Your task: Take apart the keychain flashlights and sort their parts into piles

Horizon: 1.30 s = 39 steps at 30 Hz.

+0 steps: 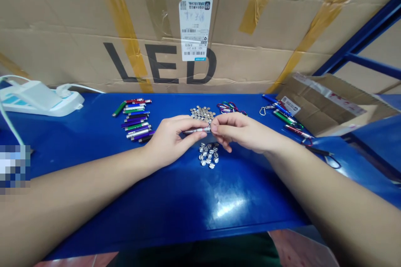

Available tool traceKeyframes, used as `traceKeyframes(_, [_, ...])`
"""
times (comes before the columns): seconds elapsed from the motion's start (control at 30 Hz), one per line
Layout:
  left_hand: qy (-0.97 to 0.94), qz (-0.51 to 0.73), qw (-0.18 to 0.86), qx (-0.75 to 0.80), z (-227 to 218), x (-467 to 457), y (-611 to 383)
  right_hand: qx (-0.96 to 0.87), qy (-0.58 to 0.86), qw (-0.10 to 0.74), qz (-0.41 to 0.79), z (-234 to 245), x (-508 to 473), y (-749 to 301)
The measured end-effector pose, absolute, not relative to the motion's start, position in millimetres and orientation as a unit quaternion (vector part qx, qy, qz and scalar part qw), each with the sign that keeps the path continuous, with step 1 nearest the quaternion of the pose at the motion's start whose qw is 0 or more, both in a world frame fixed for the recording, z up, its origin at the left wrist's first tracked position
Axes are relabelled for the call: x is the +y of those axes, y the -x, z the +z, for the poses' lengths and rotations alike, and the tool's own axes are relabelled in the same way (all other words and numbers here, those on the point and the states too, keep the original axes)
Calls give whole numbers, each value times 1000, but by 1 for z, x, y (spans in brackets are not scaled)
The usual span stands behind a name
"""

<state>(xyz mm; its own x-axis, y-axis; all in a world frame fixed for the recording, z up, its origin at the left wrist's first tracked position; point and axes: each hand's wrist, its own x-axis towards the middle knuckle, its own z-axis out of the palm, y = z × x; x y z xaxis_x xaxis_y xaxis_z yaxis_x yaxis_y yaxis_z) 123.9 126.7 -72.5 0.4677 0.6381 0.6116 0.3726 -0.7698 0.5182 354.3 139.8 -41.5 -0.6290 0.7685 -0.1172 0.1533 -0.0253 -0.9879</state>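
Note:
Above the middle of the blue table, my left hand (171, 137) pinches a slim silver penlight tube (196, 131) between thumb and fingers, with the tube lying level. My right hand (239, 131) closes its thumb and fingertips at the tube's right end; whether a small part sits in them is hidden. Just behind the hands lies a heap of small button batteries (202, 112). In front of them is a cluster of silver slotted caps (208, 155). Several metal carabiner clips (230, 107) in mixed colours lie behind my right hand, partly covered by it.
Coloured penlight tubes (137, 119) lie in a row at left. At right, penlights with clips (283, 112) lie by an open cardboard box (332, 104). A white power strip (44, 98) with cables stands far left. A large carton (163, 29) walls off the back.

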Motion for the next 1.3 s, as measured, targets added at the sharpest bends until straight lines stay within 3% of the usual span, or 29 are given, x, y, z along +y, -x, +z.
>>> traceKeyframes(0.13, [-893,367,54,256,-71,125,-123,-621,335,251,662,-41,139,-354])
traceKeyframes(0.23, [-893,346,76,277,-70,124,-124,-642,342,255,637,-42,138,-352])
traceKeyframes(0.3, [-880,330,155,305,-70,124,-125,-716,345,261,547,-42,137,-353])
traceKeyframes(0.43, [-835,290,322,341,-71,128,-126,-896,275,261,232,-37,135,-361])
traceKeyframes(0.53, [-822,292,346,345,-71,130,-127,-939,218,258,68,-35,136,-367])
traceKeyframes(0.63, [-806,299,373,349,-70,128,-127,-945,195,263,-17,-37,138,-369])
traceKeyframes(0.77, [-802,321,367,344,-70,126,-126,-930,202,307,19,-40,139,-365])
traceKeyframes(0.87, [-822,340,311,334,-71,127,-125,-885,286,331,158,-43,137,-359])
traceKeyframes(1.03, [-834,356,267,326,-71,126,-123,-816,337,289,370,-49,136,-354])
traceKeyframes(1.1, [-838,351,265,323,-70,126,-122,-828,311,292,364,-49,138,-355])
traceKeyframes(1.3, [-851,304,269,333,-67,126,-122,-926,220,250,175,-37,138,-363])
